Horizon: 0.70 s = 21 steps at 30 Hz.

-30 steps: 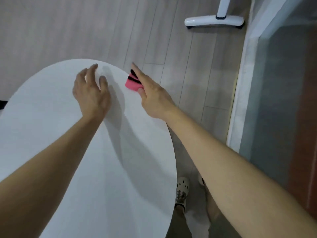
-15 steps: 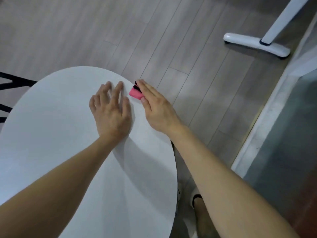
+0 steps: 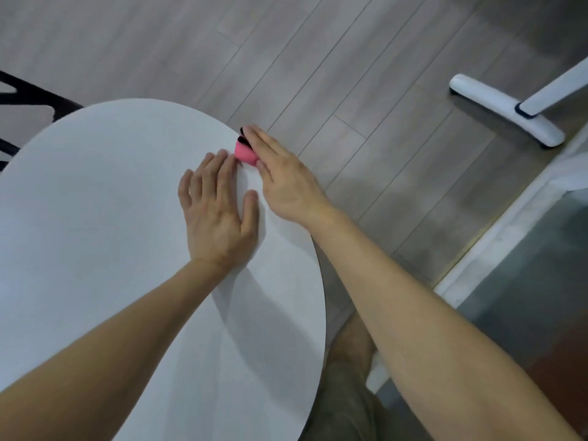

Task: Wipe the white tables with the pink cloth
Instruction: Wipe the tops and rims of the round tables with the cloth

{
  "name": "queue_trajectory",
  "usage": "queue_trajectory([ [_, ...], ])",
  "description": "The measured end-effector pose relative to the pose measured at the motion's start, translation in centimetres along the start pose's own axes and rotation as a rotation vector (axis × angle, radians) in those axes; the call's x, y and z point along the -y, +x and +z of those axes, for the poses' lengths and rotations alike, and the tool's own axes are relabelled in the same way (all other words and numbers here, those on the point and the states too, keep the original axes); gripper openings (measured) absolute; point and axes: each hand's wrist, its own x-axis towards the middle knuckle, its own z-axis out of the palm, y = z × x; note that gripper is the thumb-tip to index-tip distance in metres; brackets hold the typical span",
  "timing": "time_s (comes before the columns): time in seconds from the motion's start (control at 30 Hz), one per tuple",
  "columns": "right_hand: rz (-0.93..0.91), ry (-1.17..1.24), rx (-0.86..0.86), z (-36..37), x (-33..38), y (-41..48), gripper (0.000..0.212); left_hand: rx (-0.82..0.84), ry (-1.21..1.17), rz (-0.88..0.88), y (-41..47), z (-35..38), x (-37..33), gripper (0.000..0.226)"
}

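head view:
table: round white table (image 3: 105, 237) fills lower left, over grey plank floor (image 3: 318, 58)
left hand: left hand (image 3: 218, 211) palm down, flat on the tabletop, fingers spread and extended, gripping nothing; fingertips just beside the cloth
right hand: right hand (image 3: 283, 176) at the table's far right edge, fingers straight, laid over the cloth; whether it grips or only presses, cannot tell
cloth: pink cloth (image 3: 245, 153) bunched small at the table rim, mostly hidden under the right fingers, dark bit at its top
background: white mop (image 3: 506, 109) lying on floor upper right; black chair frame (image 3: 28, 97) at left behind the table
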Motion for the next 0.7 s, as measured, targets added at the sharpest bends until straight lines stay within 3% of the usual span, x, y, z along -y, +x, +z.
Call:
queue_trajectory([
  [0.1,-0.019,0.019,-0.024,0.0,0.0,-1.1,0.057,0.002,-0.019,-0.007,0.0,-0.2,-0.2,0.062],
  [0.3,0.143,0.234,-0.073,-0.4,0.5,-16.7,0.059,0.027,-0.030,-0.043,-0.4,-0.3,-0.6,0.063],
  [0.4,0.183,0.227,-0.130,-0.7,-0.5,-11.5,0.052,0.031,-0.019,-0.040,-0.4,-0.4,-0.8,0.063],
  [0.53,0.035,0.188,-0.101,-1.1,-0.6,-3.0,0.047,0.032,-0.007,-0.047,-0.3,-0.5,-0.9,0.065],
  [0.7,0.025,0.210,-0.144,-0.5,-0.4,-5.3,0.048,0.034,0.010,-0.039,-0.2,-0.6,-0.8,0.063],
])
